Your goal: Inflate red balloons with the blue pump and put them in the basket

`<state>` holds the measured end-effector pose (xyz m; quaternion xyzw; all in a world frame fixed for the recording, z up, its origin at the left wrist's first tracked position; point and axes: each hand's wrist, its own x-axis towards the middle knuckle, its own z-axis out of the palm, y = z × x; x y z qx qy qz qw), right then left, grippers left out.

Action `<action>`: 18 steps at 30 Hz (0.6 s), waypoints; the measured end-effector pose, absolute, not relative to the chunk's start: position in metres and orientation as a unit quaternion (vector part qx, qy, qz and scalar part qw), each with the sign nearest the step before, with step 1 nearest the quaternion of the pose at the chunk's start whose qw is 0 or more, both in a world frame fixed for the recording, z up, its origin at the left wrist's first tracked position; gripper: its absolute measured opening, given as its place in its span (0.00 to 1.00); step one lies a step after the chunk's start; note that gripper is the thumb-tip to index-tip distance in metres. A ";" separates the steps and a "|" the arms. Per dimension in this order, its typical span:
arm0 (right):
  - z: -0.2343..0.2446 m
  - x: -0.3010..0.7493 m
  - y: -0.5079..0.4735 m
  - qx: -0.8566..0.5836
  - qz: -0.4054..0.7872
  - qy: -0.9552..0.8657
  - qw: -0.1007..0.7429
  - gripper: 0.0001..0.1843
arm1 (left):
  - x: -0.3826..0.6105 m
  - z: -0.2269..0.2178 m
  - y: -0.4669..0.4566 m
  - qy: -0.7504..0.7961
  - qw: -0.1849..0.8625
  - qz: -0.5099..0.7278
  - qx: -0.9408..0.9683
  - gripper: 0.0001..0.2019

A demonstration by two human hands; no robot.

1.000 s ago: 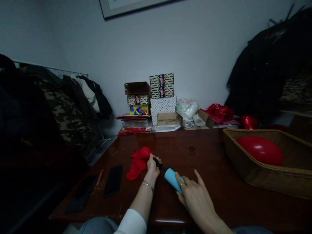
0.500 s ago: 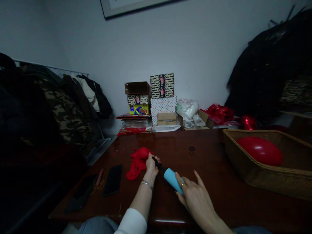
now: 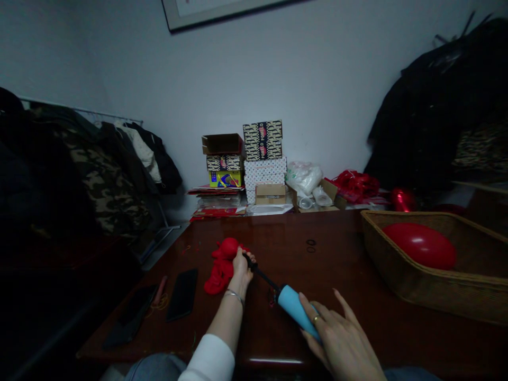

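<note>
A hand pump for balloons lies aslant between my two hands: a light blue barrel (image 3: 293, 304), with a thin black rod running out to a black end piece. My left hand (image 3: 241, 267) is closed round that black end. Right behind its fingers is a small, round, partly filled red balloon (image 3: 229, 247); whether its neck sits on the pump is hidden. A heap of limp red balloons (image 3: 216, 278) lies just left of it. My right hand (image 3: 337, 330) grips the blue barrel near the table's front edge, one finger raised off it.
A wicker basket (image 3: 420, 272) with a large red balloon (image 3: 418, 244) stands at right. Two dark rings (image 3: 311, 246) lie mid-table. A dark phone (image 3: 182, 293), another dark flat thing (image 3: 130, 315) and a pinkish stick (image 3: 160, 290) are at left. Stacked boxes (image 3: 265, 174) stand behind.
My right hand has drawn the blue barrel back toward me and to the right, so more black rod shows. My left hand has shifted slightly left, still on the black end.
</note>
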<state>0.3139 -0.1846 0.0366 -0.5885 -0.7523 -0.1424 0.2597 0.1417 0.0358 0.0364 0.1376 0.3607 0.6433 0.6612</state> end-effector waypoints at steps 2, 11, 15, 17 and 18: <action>0.041 0.309 -0.180 -0.599 -0.134 -0.752 0.240 0.28 | 0.145 0.037 0.031 0.361 0.665 0.640 0.136 0.14; 0.053 0.280 -0.144 -0.637 -0.126 -0.743 0.162 0.27 | 0.164 0.027 0.016 0.371 0.671 0.625 0.150 0.14; 0.048 0.275 -0.135 -0.644 -0.116 -0.739 0.163 0.27 | 0.166 0.023 0.014 0.374 0.664 0.626 0.165 0.14; 0.045 0.274 -0.135 -0.642 -0.116 -0.739 0.168 0.27 | 0.165 0.022 0.017 0.380 0.657 0.630 0.166 0.14; 0.043 0.274 -0.136 -0.641 -0.117 -0.739 0.171 0.27 | 0.163 0.021 0.019 0.383 0.653 0.632 0.165 0.14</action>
